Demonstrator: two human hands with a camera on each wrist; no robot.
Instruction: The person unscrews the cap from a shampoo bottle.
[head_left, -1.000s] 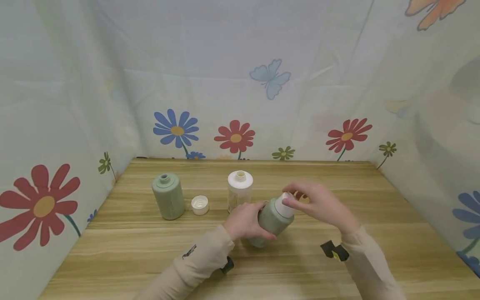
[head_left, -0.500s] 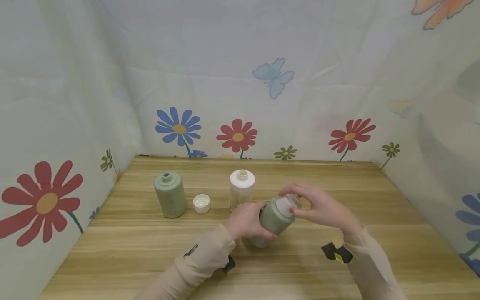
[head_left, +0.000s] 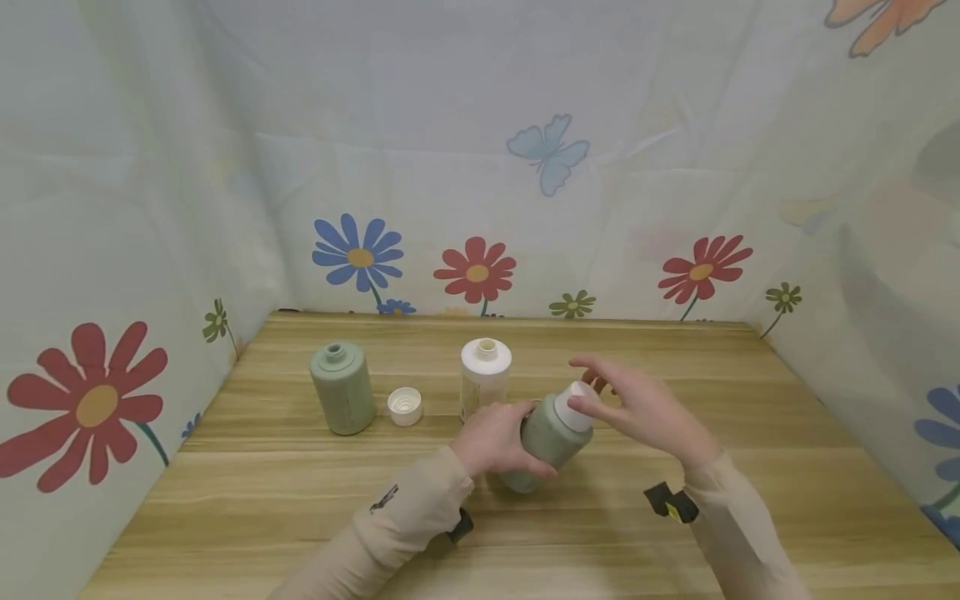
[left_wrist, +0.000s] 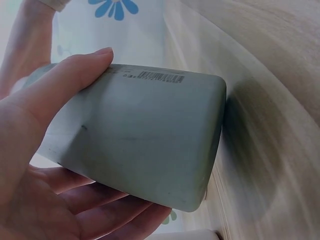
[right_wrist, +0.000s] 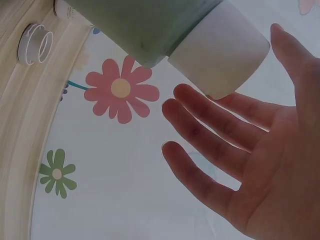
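My left hand (head_left: 498, 437) grips a tilted sage-green bottle (left_wrist: 145, 130), thumb on one side and fingers on the other. In the left wrist view its base points toward the table, with a shadow beside it. A white cap (right_wrist: 220, 50) sits on the neck, which is hidden under it. My right hand (right_wrist: 260, 145) is around this cap with fingers loosely extended. The thumb tip is right at the cap's edge, and the other fingers spread below and behind it in the right wrist view.
An uncapped green bottle (head_left: 342, 392) stands at the left of the wooden table (head_left: 300, 517). Beside it lies a loose white cap (head_left: 405, 407). An uncapped white bottle (head_left: 485, 379) stands just behind my left hand. A flower-printed curtain (head_left: 420, 192) encloses the table.
Half a second ago my right fingers were wrapped closer around the cap; now they are lifted and spread from it. My left hand and the bottle have hardly moved. The view shifted slightly.
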